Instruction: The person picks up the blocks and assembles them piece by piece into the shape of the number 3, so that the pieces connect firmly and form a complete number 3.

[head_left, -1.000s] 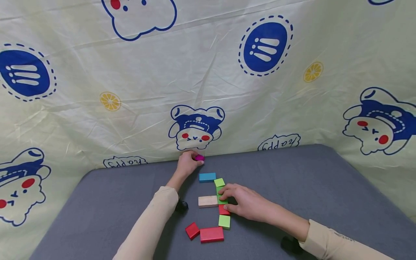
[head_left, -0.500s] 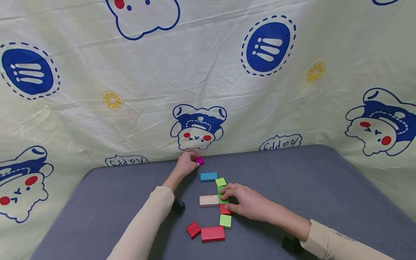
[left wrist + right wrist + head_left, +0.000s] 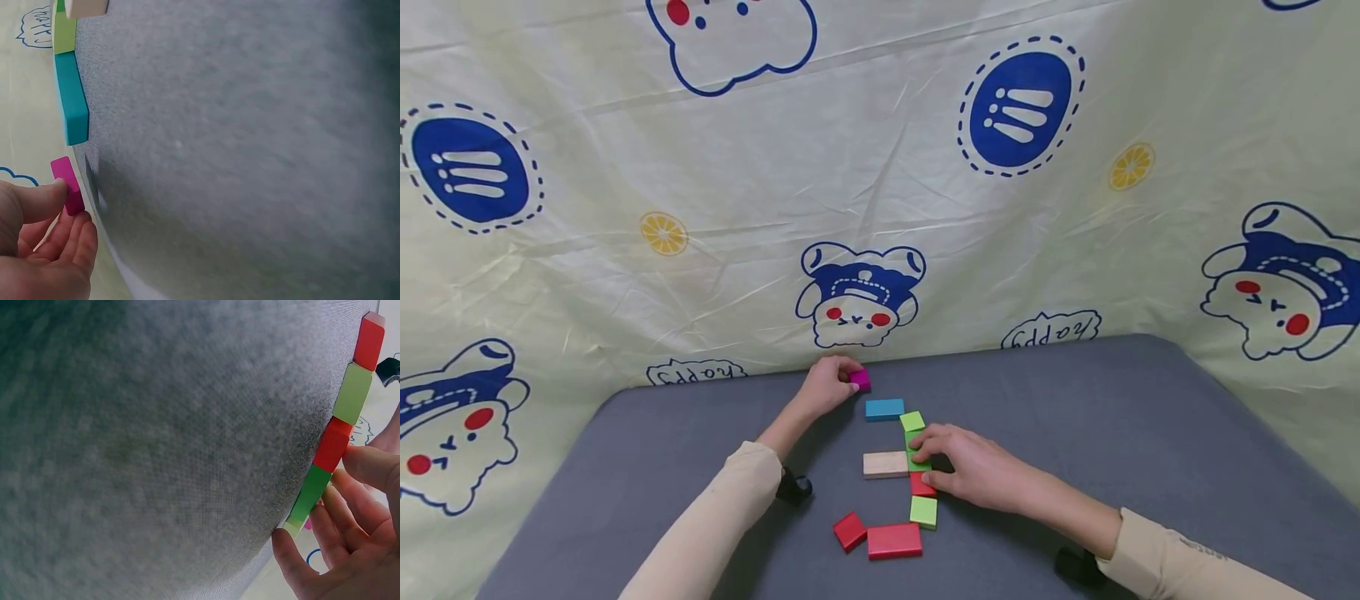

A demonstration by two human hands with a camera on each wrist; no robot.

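My left hand (image 3: 830, 386) pinches a magenta block (image 3: 860, 381) between thumb and fingers, beyond the blue block (image 3: 884, 409) near the table's back edge. In the left wrist view, the thumb lies on the face of this magenta block (image 3: 67, 186). My right hand (image 3: 976, 467) rests at a column of small blocks, its fingertips on the green block (image 3: 311, 495) and its thumb at the red block (image 3: 333, 445). A light green block (image 3: 912, 421) tops the column, and another light green block (image 3: 923, 512) stands at its near end.
A pale wooden block (image 3: 885, 465) juts left from the column's middle. Nearer lie a long red block (image 3: 894, 542) and a tilted small red block (image 3: 849, 532). The grey table (image 3: 1150, 467) ends at a printed cloth (image 3: 737, 167) hung behind it.
The left hand has brought the magenta block slightly nearer, toward the blue block, while its forearm swung left. The right hand stays at the column.
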